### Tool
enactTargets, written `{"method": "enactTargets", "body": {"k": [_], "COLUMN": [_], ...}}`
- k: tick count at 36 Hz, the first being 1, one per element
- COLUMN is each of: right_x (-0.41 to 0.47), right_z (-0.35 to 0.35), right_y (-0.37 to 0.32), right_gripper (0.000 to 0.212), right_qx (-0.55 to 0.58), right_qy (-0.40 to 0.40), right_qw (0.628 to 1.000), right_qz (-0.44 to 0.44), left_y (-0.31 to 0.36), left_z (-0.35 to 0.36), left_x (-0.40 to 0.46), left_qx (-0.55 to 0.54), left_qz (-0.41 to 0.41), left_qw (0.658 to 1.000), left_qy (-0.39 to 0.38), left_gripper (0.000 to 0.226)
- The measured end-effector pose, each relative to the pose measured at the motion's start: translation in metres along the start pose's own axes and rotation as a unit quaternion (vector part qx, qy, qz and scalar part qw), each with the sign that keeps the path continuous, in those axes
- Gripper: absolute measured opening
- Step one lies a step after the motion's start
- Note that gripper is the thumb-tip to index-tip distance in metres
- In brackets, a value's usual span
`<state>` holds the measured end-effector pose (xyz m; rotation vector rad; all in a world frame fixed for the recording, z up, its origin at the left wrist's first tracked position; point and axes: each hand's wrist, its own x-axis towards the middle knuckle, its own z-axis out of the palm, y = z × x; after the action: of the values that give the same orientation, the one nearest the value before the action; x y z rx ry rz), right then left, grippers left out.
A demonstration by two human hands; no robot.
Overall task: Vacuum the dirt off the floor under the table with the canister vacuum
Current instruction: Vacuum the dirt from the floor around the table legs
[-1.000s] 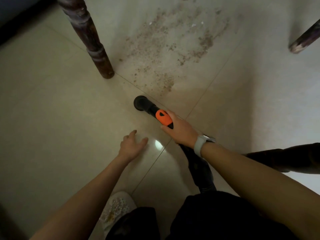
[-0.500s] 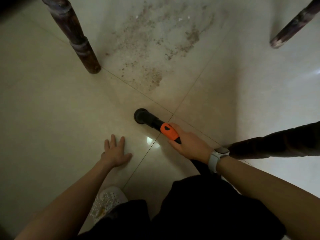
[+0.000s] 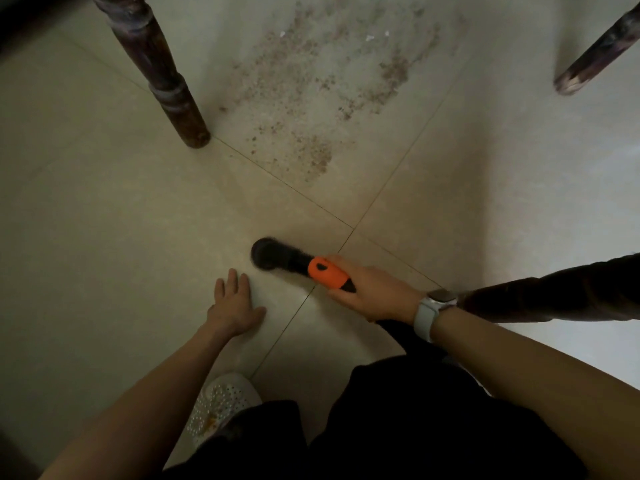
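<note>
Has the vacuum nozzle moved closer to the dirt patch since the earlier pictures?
No. The vacuum nozzle now lies further from the dirt patch than one second ago, on the near side of the tile joint crossing, towards the person.

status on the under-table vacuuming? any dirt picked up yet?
Done: the right hand grips the vacuum wand; the left hand rests flat on the floor. In hand: the nozzle sits short of the dirt. Left: the whole patch between the table legs looks untouched.
</note>
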<state>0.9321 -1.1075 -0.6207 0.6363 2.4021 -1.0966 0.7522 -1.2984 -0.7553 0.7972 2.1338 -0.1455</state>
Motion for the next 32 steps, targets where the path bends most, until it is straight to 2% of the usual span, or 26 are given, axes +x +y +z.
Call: {"method": "enactTargets", "body": {"k": [2, 4, 6, 9, 12, 18, 26, 29, 32], "right_x": [0.003, 0.008, 0.01, 0.01, 0.009, 0.022, 0.047, 0.054, 0.066], "right_z": [0.003, -0.003, -0.013, -0.026, -0.03, -0.021, -0.051, -0.06, -0.063], "right_y": [-0.006, -0.006, 0.0, 0.019, 0.034, 0.025, 0.038, 0.04, 0.036], "right_gripper": [0.057, 0.057, 0.055, 0.054, 0.056, 0.057, 0.056, 0.049, 0.04], "right_qx": [-0.028, -0.039, -0.037, 0.026, 0.073, 0.08, 0.119, 0.141, 0.153], "right_qy": [-0.02, 0.001, 0.046, 0.133, 0.174, 0.186, 0.228, 0.233, 0.236], "right_qw": [0.999, 0.999, 0.998, 0.988, 0.977, 0.974, 0.957, 0.95, 0.942], "right_qz": [-0.011, -0.006, 0.017, 0.068, 0.1, 0.099, 0.134, 0.153, 0.185], "left_y": [-0.001, -0.003, -0.003, 0.001, 0.006, 0.012, 0.017, 0.025, 0.042], "left_z": [0.0, -0.001, -0.004, -0.007, -0.01, -0.018, -0.029, -0.035, -0.039], "left_x": [0.0, 0.0, -0.002, -0.004, -0.005, -0.005, 0.005, 0.01, 0.015], "left_qx": [0.005, 0.01, 0.006, 0.002, -0.006, -0.033, -0.025, -0.037, -0.103], "left_qz": [0.0, 0.001, 0.0, -0.009, -0.019, -0.02, -0.016, -0.008, 0.03], "left_qw": [1.0, 1.0, 1.0, 1.0, 1.0, 0.999, 0.999, 0.998, 0.99], "left_qy": [0.01, 0.011, 0.006, 0.008, 0.011, 0.028, 0.043, 0.053, 0.091], "left_gripper": [0.088, 0.087, 0.084, 0.082, 0.08, 0.078, 0.081, 0.08, 0.074]}}
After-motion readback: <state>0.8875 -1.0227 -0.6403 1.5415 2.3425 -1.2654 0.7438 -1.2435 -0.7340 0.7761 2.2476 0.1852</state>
